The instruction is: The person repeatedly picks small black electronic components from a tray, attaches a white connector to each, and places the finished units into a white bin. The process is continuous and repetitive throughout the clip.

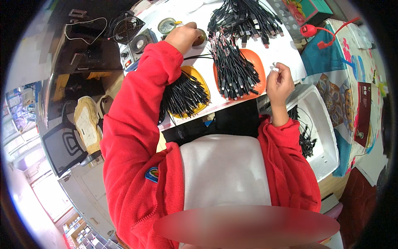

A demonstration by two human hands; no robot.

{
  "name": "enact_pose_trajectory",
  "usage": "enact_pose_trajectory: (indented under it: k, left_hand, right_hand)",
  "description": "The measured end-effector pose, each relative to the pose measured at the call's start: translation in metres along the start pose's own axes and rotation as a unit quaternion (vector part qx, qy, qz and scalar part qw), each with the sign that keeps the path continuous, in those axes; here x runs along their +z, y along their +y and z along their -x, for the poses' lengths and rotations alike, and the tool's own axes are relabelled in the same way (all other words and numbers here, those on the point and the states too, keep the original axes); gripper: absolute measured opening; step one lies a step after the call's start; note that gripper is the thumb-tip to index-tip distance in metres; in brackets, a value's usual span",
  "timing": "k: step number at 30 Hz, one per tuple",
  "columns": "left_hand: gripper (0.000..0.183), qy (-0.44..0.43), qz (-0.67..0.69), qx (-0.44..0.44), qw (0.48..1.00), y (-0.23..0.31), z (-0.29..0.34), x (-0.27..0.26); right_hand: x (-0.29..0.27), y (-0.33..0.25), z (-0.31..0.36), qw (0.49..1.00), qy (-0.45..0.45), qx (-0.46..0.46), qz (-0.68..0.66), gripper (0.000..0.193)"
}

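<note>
My left hand (182, 38) reaches across to the far side of the white table, its fingers curled in at a small round brown object (200, 37). What the fingertips hold, if anything, is hidden. My right hand (279, 84) is raised at the table's right edge, thumb and finger pinched at a tiny pale piece (274, 65) too small to name. Between the hands, an orange tray (260, 68) carries a bundle of black cables (234, 70) with metal plugs and stripped reddish wire ends. Nearer my left forearm, a yellow tray (201, 79) bears more black cables (184, 97).
Another heap of USB cables (246, 18) lies at the far side. A soldering station (139, 45), a fan (125, 29) and a round tin (166, 25) stand far left. Right of me sits a white foam box (323, 133) with cables inside; red plugs hang beyond it.
</note>
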State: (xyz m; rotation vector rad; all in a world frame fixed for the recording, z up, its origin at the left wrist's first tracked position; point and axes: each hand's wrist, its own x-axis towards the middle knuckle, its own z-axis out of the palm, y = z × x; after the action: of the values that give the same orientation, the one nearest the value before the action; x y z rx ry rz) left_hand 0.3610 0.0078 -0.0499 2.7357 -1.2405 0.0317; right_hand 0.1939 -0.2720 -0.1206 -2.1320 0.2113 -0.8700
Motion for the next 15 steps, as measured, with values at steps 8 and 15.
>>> enact_pose_trajectory:
  k: [8, 15]
  left_hand:
    - [0.012, 0.052, 0.03, -0.041, 0.997, -0.001, 0.014, -0.013]
    - [0.011, 0.15, 0.022, -0.095, 0.984, -0.026, 0.069, -0.052]
  right_hand:
    - [0.0, 0.0, 0.0, 1.0, 0.009, -0.014, 0.003, 0.012]
    - [0.001, 0.005, 0.002, 1.0, -0.008, 0.001, 0.014, 0.015]
